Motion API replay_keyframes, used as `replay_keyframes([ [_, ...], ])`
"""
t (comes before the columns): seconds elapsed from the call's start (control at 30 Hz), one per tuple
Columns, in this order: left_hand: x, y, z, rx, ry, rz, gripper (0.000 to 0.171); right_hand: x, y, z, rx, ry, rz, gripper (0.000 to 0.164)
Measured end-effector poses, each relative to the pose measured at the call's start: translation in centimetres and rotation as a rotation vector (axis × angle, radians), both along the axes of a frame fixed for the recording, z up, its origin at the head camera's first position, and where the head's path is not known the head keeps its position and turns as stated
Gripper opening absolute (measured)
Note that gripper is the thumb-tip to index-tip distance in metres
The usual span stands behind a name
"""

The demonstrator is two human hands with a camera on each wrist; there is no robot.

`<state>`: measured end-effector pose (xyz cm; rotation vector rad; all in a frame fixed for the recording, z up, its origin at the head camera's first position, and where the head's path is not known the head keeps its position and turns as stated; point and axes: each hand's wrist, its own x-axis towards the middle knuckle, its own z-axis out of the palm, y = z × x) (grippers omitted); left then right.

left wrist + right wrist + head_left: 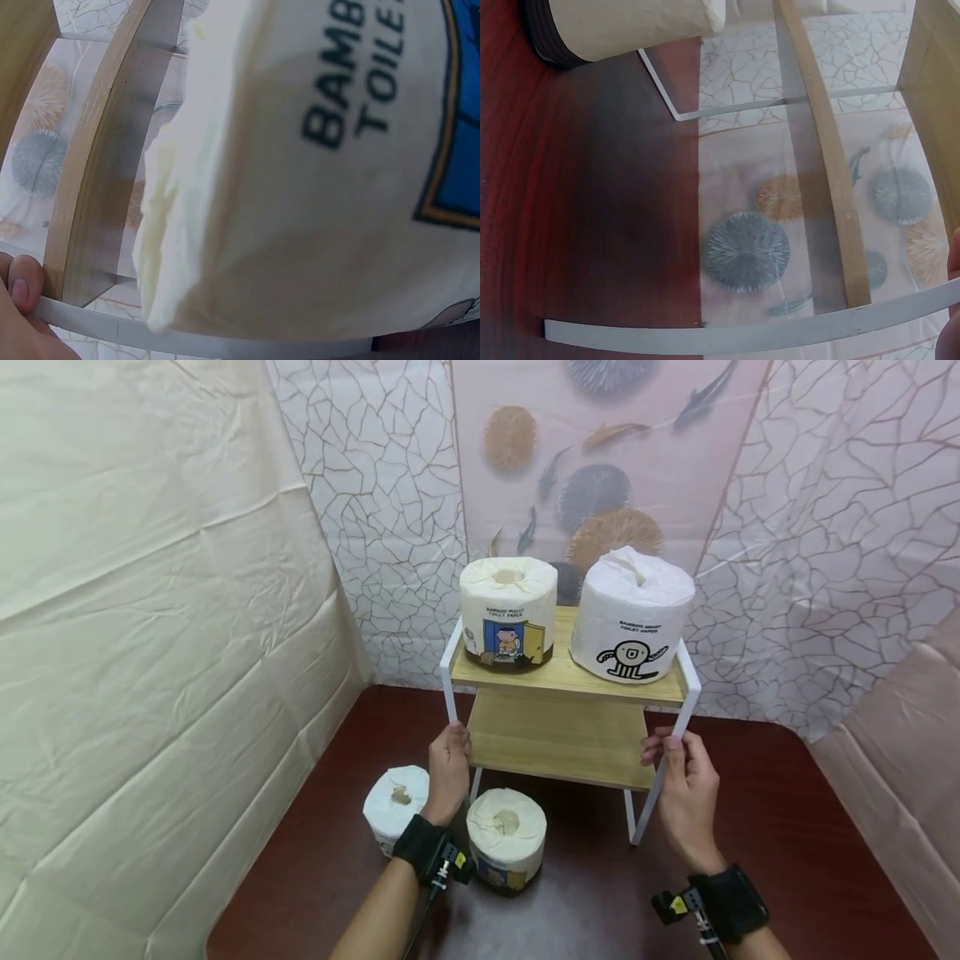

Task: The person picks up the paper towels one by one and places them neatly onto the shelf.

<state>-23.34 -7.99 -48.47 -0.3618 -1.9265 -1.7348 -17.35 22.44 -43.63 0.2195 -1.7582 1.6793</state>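
A two-tier shelf with wooden boards and white metal side frames stands on the table. My left hand grips its left front leg just below the top board. On the opposite side, my right hand holds the right front leg between thumb and fingers. Two wrapped toilet paper rolls sit on the top board: a cream one at left and a larger white one at right. Another cream roll stands upright in front of the shelf, beside my left wrist; it fills much of the left wrist view.
A white roll stands on the dark red table, left of my left forearm. Pale cloth hangs along the left side. Behind the shelf is a patterned backdrop with fish and round motifs. Each wrist carries a black strap.
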Motion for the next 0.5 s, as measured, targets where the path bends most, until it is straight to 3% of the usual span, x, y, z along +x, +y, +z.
replay_keyframes([
  [0.5, -0.1, 0.1, 0.0, -0.001, 0.023, 0.001, 0.047, 0.1, -0.1, -1.2, -0.062, 0.006, 0.055, 0.032],
])
